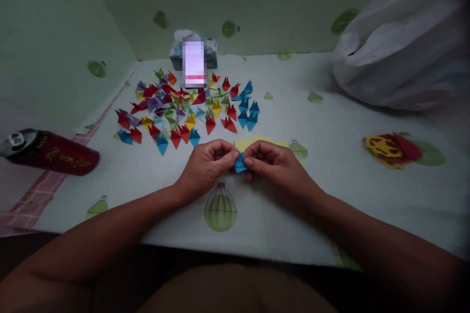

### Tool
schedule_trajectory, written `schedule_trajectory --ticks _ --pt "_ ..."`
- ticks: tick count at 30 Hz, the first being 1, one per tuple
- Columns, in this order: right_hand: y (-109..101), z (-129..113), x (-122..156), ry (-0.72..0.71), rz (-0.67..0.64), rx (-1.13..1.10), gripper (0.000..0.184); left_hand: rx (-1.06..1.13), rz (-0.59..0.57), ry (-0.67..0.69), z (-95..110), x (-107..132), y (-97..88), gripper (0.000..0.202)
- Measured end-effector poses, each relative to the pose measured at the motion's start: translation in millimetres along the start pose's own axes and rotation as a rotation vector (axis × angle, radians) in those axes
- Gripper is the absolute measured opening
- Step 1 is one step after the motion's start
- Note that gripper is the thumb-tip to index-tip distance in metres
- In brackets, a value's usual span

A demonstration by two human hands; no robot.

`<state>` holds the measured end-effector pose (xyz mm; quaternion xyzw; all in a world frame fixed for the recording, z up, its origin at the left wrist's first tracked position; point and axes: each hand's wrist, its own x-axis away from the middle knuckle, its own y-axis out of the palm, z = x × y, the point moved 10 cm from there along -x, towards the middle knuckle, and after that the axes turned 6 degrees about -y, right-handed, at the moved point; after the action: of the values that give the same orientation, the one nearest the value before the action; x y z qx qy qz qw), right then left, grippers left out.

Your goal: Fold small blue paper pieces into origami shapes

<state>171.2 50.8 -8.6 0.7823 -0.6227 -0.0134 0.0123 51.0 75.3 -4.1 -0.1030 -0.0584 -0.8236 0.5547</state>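
Together, the left hand (205,164) and the right hand (270,161) are closed in a pinch on one small blue paper piece (240,164), which is held between the fingertips just above the tablecloth (330,190), near the table's front edge. Both hands are curled nearly shut, thumbs and forefingers meeting on the paper; only a little of it shows between them. The piece is judged to be very light, thin and easily creased, likely to bend or tear under a hard squeeze, so it is best gripped by its edges and corners with fingertips only, and pressed flat along a fold line. At 12 o'clock of the hands, just beyond the knuckles, a yellow sheet (253,142) is partly hidden. Further out at 11 to 12 o'clock a scatter of folded paper pieces (187,107) in red, blue, yellow, green and purple is spread, and behind it a small box (211,54) stands with a blurred patch in front of it. At 9 o'clock a red bottle (51,152) lies on its side. At 3 o'clock a red and yellow paper shape (391,148) lies well apart, and at 1 to 2 o'clock a white plastic bag (404,44) rests against the wall.
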Motion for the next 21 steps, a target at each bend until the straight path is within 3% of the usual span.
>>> schedule_trajectory --ticks 5,9,21 --pt "-5.2 -0.4 1.1 -0.012 0.058 0.004 0.016 0.026 -0.073 0.019 2.1 -0.2 4.7 0.016" --pt "-6.1 -4.4 1.5 -0.053 0.071 0.059 0.013 0.083 -0.123 -0.056 -4.7 -1.4 9.8 0.017" --pt "-4.7 -1.9 -0.9 -0.042 0.058 -0.051 0.013 0.144 -0.064 -0.076 -8.6 -3.0 3.7 0.015"
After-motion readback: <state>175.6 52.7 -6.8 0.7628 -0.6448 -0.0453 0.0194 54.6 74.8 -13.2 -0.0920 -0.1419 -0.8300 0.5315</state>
